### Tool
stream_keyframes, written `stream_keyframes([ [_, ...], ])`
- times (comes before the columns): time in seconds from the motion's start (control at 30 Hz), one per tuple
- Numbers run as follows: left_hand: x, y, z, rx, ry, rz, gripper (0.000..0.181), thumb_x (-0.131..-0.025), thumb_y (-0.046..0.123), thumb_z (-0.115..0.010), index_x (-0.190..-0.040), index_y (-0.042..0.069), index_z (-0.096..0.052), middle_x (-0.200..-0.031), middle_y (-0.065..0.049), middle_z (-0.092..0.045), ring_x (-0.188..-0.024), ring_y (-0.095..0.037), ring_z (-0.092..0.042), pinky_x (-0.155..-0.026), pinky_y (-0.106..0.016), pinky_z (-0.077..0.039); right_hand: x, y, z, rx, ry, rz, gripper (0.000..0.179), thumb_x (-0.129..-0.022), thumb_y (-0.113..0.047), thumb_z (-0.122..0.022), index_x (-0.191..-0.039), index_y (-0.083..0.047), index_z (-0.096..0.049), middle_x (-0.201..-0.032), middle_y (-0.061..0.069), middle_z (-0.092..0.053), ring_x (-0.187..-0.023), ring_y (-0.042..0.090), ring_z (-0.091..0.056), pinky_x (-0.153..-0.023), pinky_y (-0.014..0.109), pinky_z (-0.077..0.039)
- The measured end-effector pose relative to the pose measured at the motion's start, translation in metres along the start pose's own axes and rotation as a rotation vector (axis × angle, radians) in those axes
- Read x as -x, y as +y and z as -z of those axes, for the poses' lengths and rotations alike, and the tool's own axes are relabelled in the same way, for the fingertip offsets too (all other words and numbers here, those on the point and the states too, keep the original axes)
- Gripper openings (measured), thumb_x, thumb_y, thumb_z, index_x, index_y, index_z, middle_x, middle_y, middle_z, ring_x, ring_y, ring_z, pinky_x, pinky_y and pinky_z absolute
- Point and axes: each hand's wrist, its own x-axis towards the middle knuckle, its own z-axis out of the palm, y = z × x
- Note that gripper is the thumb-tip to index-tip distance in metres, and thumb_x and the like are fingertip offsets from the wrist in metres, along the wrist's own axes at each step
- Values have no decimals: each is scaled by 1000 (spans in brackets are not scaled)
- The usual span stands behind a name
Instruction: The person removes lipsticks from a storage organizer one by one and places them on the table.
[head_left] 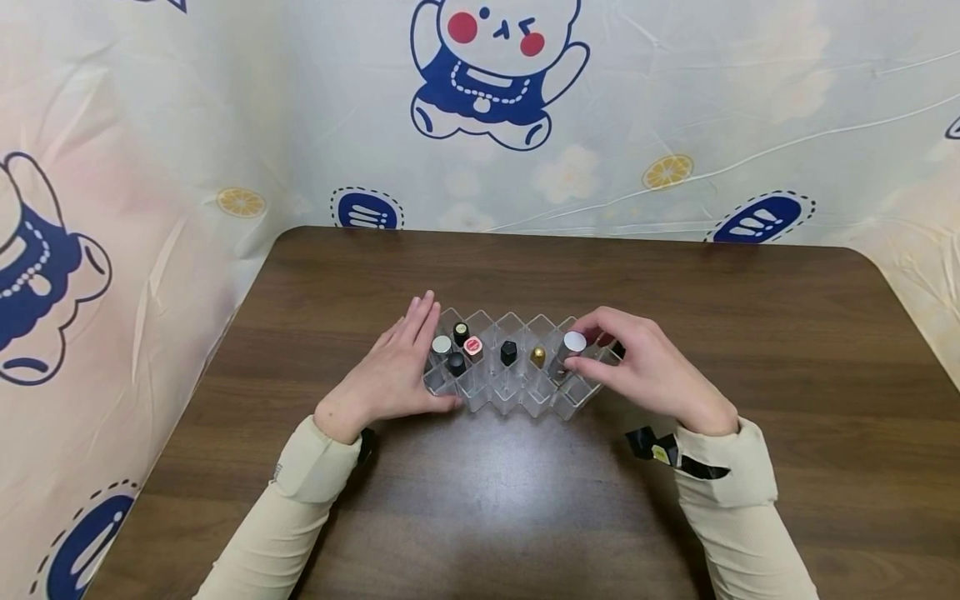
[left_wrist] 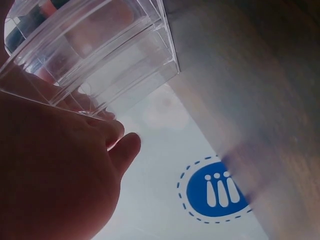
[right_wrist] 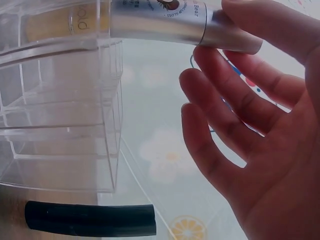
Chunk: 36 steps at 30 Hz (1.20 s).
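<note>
My right hand pinches the end of a silver lip gloss tube between thumb and fingers. The tube stands partly inside a cell at the right end of a clear lipstick organizer, its other end sticking out above the rim. My left hand rests against the organizer's left end, fingers straight along the side and thumb at the front corner. In the left cells stand several cosmetic tubes, one with a pink-red top. A black tube and a gold-topped tube stand nearer the middle.
Just past the organizer's right end, a black tube stands on the brown wooden table, partly behind my right fingers in the head view. A printed cloth backdrop hangs behind the table and along its sides.
</note>
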Motion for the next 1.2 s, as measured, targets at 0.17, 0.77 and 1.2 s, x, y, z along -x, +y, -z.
stream_keyframes([
  [0.17,0,-1,0,22,-1,-6,128,-68,63,-74,-155,3,-1,-163,-8,12,-152,-29,3,-121,-48,-17,1,-1,4,13,27,9,26,-83,-18,-77,-105,-17,-64,-95,-10,-65,-82,15,-61,-68,24,-50],
  [0.77,0,0,0,-24,4,2,129,-67,67,-72,-155,3,-3,-164,-7,11,-152,-27,2,-123,-46,-12,5,5,14,68,107,16,28,-78,-12,-80,-102,-15,-65,-90,-10,-64,-79,6,-58,-65,17,-47],
  [1.2,0,0,0,28,-6,-8,128,-69,63,-74,-155,3,-1,-163,-6,14,-151,-29,2,-121,-45,-21,7,7,20,99,136,16,31,-76,-8,-81,-101,-12,-65,-89,-7,-65,-81,4,-56,-70,16,-46],
])
